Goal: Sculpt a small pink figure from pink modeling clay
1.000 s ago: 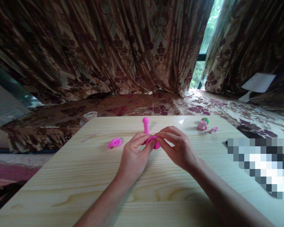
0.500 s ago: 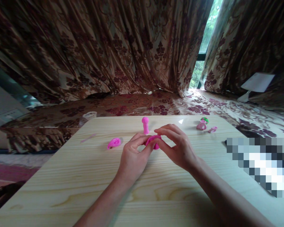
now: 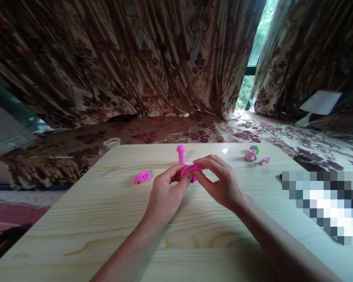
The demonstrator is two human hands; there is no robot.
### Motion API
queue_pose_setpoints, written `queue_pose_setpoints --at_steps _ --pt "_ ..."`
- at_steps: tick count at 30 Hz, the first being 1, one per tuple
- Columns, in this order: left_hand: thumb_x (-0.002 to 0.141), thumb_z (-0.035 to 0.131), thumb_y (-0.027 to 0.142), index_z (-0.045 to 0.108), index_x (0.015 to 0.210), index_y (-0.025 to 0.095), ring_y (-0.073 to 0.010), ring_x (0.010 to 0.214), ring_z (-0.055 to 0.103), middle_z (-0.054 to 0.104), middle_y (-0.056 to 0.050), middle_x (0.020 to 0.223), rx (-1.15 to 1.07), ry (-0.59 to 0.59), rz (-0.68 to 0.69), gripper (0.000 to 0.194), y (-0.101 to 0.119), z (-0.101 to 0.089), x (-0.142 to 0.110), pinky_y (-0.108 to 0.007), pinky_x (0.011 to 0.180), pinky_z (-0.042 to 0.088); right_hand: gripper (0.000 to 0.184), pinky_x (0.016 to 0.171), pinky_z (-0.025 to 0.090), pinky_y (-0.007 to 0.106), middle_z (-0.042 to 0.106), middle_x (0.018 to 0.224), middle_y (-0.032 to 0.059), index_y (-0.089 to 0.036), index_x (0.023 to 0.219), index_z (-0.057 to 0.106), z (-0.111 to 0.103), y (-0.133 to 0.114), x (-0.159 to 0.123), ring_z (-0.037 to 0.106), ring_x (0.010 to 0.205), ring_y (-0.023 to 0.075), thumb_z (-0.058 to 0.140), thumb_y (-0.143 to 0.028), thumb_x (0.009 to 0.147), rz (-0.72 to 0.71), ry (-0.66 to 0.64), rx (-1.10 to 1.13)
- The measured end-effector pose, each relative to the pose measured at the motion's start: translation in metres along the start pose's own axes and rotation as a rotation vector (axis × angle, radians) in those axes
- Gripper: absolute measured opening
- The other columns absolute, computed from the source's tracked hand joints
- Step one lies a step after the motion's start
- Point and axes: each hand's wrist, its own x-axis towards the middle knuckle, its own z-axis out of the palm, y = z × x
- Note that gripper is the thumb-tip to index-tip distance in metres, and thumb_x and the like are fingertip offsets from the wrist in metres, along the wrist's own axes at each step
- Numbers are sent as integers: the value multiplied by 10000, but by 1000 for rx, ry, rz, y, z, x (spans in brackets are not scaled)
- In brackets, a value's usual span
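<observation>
Between my two hands is a flattened piece of bright pink modelling clay (image 3: 191,169), held a little above the table. My left hand (image 3: 170,192) pinches its left side, thumb in front and fingers behind. On the right edge, the thumb and fingertips of my right hand (image 3: 222,179) close around it. Just behind the hands stands an upright pink clay figure (image 3: 181,154) with a round head on a narrow body; its foot is partly hidden. To the left lies a crumpled bright pink lump or wrapper (image 3: 142,177).
Small pink pieces (image 3: 250,155) and a green and red ball (image 3: 255,149) sit at the table's back right. A thin pale pink stick (image 3: 110,171) lies at left. A pixelated flat object (image 3: 326,205) rests at right. Behind the wooden table (image 3: 106,235) is a clear container (image 3: 109,145).
My right fingers lifted off the clay's far edge, then came back onto it. The clay has tilted and risen slightly, its rim now folded. The other things have stayed put.
</observation>
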Motion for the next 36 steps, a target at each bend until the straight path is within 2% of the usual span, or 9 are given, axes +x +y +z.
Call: queue_pose_setpoints --at_steps 8,13,18,22,27,29,32,36 --pt "765 600 309 686 936 181 -151 749 624 701 -17 836 34 -41 2 231 0 -1 0 -251 722 485 175 706 473 323 626 860 42 -235 949 654 -2 1 0 553 805 165 533 -161 848 -53 -12 -5" --pt "780 585 299 669 966 176 -146 759 624 698 -25 856 34 -6 11 238 -1 -2 1 -247 729 478 240 727 478 329 611 904 56 -215 1070 599 -2 0 -1 556 824 166 548 -183 837 -11 13 1" --pt "762 606 297 664 961 178 -145 763 622 697 -22 857 25 -16 1 239 -1 -1 0 -245 728 472 105 703 474 309 602 834 47 -193 896 623 -2 2 -1 558 787 157 535 -178 841 31 -5 4" --pt "743 623 305 682 893 176 -151 747 615 696 -20 817 85 -40 -1 206 0 -1 0 -244 703 463 115 708 469 308 608 823 43 -197 854 629 -2 1 0 560 788 158 516 -173 855 16 -7 17" --pt "754 614 312 655 936 175 -152 777 619 687 -28 856 23 -17 -15 231 -4 -1 1 -253 729 469 154 710 475 281 599 865 45 -178 986 604 -1 -1 0 562 764 134 534 -201 851 76 -7 77" --pt "760 612 310 638 977 180 -148 790 618 680 -26 879 13 -4 -13 254 -5 -1 2 -256 741 472 138 682 470 268 588 837 39 -171 961 607 0 0 -1 555 733 125 543 -209 845 93 -28 66" --pt "772 602 299 640 1009 189 -153 839 616 674 -26 914 45 -14 24 263 -5 -1 2 -262 780 470 121 671 460 259 579 815 38 -172 910 620 0 1 -1 548 726 121 510 -194 864 89 -53 45" --pt "784 588 283 672 991 200 -170 911 602 670 -28 961 94 -36 87 238 -4 -1 1 -262 804 463 169 683 459 269 584 837 41 -184 1007 604 1 2 -2 546 742 129 525 -201 858 63 -28 36"
